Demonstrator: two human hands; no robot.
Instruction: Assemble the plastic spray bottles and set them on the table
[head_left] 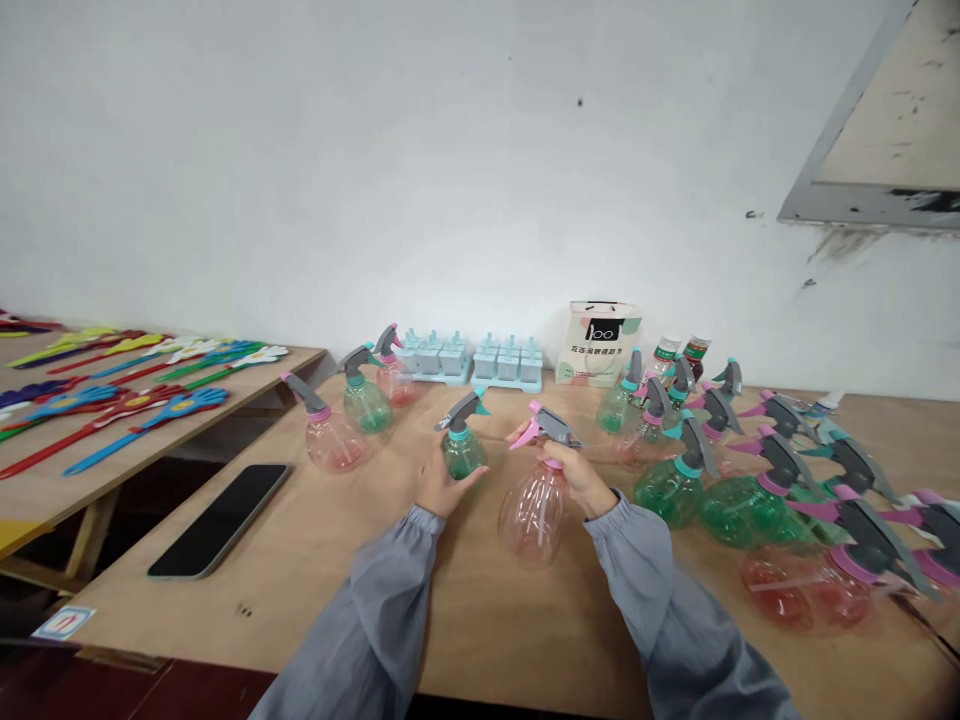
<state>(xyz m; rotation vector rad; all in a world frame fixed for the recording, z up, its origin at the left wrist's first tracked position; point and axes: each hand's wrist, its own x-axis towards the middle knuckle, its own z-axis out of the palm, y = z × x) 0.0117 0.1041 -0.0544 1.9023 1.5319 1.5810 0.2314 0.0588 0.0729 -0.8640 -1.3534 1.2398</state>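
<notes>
1. The left hand [441,488] has its fingers and thumb curled around a small spray bottle with a rounded, clear green plastic body [463,455]. The grip is low on the body, probably to steady it while leaving the grey head free.
2. The right hand [581,478] grips a larger, clear pink, bulbous plastic spray bottle [531,515] around its neck. That narrow part likely gives a surer hold than the smooth, wide body, which hangs below the fingers.
3. The green bottle stands nearly upright; its turquoise nozzle end points right, towards the right fingers. The pink bottle's long axis leans, base nearer the wearer, and its pink nozzle end points left, towards the left fingers. Whether either base touches the wooden table [480,640] cannot be told.
4. Beyond the left fingers' outer side stand three more spray bottles [334,442], spaced loosely; beyond the right fingers, a denser cluster [670,492], perhaps kept apart as a separate group.
</notes>
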